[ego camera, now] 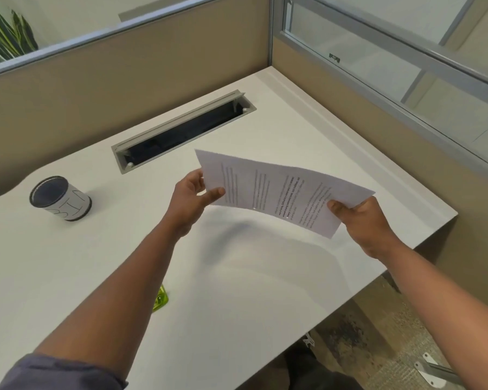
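Left hand (193,194) and right hand (358,218) each pinch an end of the printed paper (279,190), lifted above the desk (251,277) near its right edge; probably next comes laying it flat.

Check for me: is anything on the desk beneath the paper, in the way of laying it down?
Nothing visible. The paper, pinched by the left hand and right hand, hangs over bare desk; the cup stands far left, a green object lies by the left forearm.
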A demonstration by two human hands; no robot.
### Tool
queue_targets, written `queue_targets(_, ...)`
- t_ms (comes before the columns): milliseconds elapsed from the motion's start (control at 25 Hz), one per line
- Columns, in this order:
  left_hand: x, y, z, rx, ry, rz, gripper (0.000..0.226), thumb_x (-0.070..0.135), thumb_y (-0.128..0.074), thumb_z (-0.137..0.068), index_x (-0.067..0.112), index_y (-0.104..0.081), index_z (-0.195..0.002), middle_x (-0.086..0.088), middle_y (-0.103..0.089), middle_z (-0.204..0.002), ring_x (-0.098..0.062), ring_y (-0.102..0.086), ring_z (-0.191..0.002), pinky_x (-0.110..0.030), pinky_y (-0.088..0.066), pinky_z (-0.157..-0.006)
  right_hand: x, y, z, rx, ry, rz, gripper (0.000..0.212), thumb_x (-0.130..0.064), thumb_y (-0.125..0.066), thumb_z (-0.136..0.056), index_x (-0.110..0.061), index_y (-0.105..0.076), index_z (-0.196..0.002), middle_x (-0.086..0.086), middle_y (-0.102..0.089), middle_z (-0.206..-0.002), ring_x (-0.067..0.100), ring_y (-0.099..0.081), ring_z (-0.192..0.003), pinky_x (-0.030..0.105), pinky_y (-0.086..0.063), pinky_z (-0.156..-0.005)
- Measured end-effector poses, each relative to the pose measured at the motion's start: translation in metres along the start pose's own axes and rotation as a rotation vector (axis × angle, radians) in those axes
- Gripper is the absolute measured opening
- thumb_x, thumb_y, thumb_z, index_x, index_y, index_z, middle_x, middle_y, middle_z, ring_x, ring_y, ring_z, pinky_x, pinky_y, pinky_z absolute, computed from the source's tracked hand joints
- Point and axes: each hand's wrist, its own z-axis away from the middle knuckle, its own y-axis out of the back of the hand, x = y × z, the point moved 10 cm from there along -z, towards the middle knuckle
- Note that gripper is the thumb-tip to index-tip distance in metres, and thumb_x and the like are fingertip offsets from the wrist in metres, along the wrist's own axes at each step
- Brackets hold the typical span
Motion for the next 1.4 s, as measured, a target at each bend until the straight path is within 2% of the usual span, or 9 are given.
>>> queue_targets(80,-0.009,-0.004,0.008,0.026,-0.019,0.017,0.027,0.006,-0.074,-0.089,0.017,-0.072,-0.113,0.003,-0.078,-0.108,-0.016,-0.073,-0.103,-0.04,-0.058,-0.092,0.005,-0.001,0.002,0.016,-0.004,0.012,0.026,-0.01,-0.062,-0.098,-0.033,-0.071,-0.103,-0.017,-0.076,-0.101,0.005,-0.071,-0.098,0.021,-0.058,-0.078)
queue_targets(160,-0.012,-0.012,0.015,0.036,-0.037,0.044,0.023,0.008,-0.069,-0.094,0.025,-0.072,-0.109,0.01,-0.078,-0.106,-0.008,-0.073,-0.099,-0.023,-0.056,-0.082,0.01,-0.003,0.005,0.029,-0.015,0.02,0.025,-0.011,-0.063,-0.098,-0.034,-0.07,-0.1,-0.021,-0.076,-0.097,0.001,-0.071,-0.094,0.017,-0.057,-0.073)
queue_targets(240,-0.011,-0.015,0.019,0.073,-0.047,0.056,0.026,0.008,-0.064,-0.097,0.03,-0.07,-0.109,0.014,-0.077,-0.108,-0.008,-0.071,-0.103,-0.018,-0.054,-0.081,0.013,-0.007,0.006,0.039,-0.021,0.024,0.023,-0.013,-0.063,-0.098,-0.035,-0.07,-0.1,-0.024,-0.075,-0.096,-0.001,-0.071,-0.091,0.014,-0.056,-0.069)
queue_targets(440,-0.017,-0.017,0.021,0.16,-0.039,0.059,0.023,0.012,-0.06,-0.1,0.032,-0.07,-0.105,0.014,-0.076,-0.105,-0.011,-0.071,-0.1,-0.028,-0.058,-0.085,0.019,-0.013,0.012,0.085,-0.004,0.037,0.022,-0.016,-0.061,-0.099,-0.036,-0.069,-0.1,-0.025,-0.075,-0.095,-0.002,-0.071,-0.092,0.013,-0.056,-0.069)
queue_targets(600,-0.037,-0.024,0.029,0.188,0.03,0.087,0.022,0.012,-0.055,-0.103,0.029,-0.069,-0.107,0.011,-0.074,-0.105,-0.012,-0.069,-0.099,-0.033,-0.054,-0.088,0.038,-0.017,0.017,0.109,-0.062,0.071,0.018,-0.018,-0.059,-0.1,-0.033,-0.066,-0.108,-0.016,-0.074,-0.097,0.008,-0.07,-0.095,0.019,-0.06,-0.067)
queue_targets(880,-0.047,-0.024,0.034,0.205,0.039,0.106,0.023,0.009,-0.055,-0.102,0.026,-0.067,-0.113,0.006,-0.074,-0.111,-0.016,-0.069,-0.106,-0.037,-0.055,-0.095,0.036,-0.019,0.017,0.1,-0.081,0.08,0.022,-0.02,-0.059,-0.1,-0.04,-0.066,-0.1,-0.025,-0.074,-0.091,-0.004,-0.069,-0.089,0.017,-0.058,-0.063)
queue_targets(1040,-0.048,-0.022,0.033,0.206,0.039,0.098,0.028,0.009,-0.056,-0.101,0.034,-0.069,-0.107,0.014,-0.075,-0.106,-0.009,-0.069,-0.103,-0.035,-0.056,-0.092,0.036,-0.02,0.017,0.101,-0.084,0.082,0.022,-0.021,-0.06,-0.099,-0.042,-0.067,-0.097,-0.028,-0.073,-0.093,-0.003,-0.07,-0.088,0.014,-0.056,-0.061)
queue_targets(1160,-0.052,-0.02,0.031,0.201,0.042,0.096,0.026,0.008,-0.057,-0.1,0.029,-0.069,-0.109,0.008,-0.075,-0.11,-0.016,-0.069,-0.106,-0.038,-0.055,-0.094,0.039,-0.019,0.017,0.107,-0.093,0.081,0.021,-0.022,-0.06,-0.099,-0.041,-0.068,-0.096,-0.026,-0.074,-0.092,0.001,-0.071,-0.087,0.017,-0.056,-0.056)
queue_targets(1400,-0.046,-0.02,0.027,0.178,0.031,0.025,0.024,0.012,-0.06,-0.099,0.032,-0.069,-0.108,0.02,-0.075,-0.102,-0.001,-0.07,-0.097,-0.025,-0.052,-0.084,0.045,-0.017,0.014,0.1,-0.119,0.066,0.019,-0.019,-0.061,-0.099,-0.037,-0.068,-0.099,-0.019,-0.075,-0.092,0.001,-0.071,-0.088,0.017,-0.056,-0.055)
